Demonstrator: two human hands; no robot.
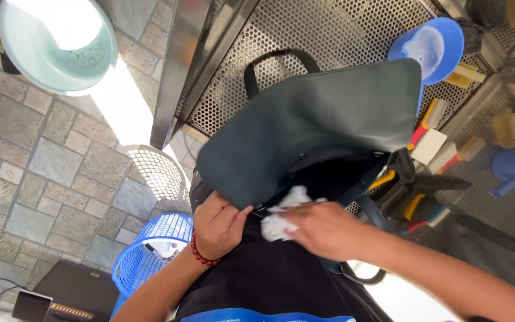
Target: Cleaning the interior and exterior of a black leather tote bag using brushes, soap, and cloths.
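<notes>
Currently, a dark leather-like bag, smooth and soft-sided, is laid on the perforated steel tabletop. Its flap edge is pinched by the left hand; crumpled white cloth, possibly paper, is gripped by the right hand. Wiping appears underway; steady flap tension is called for next.
</notes>
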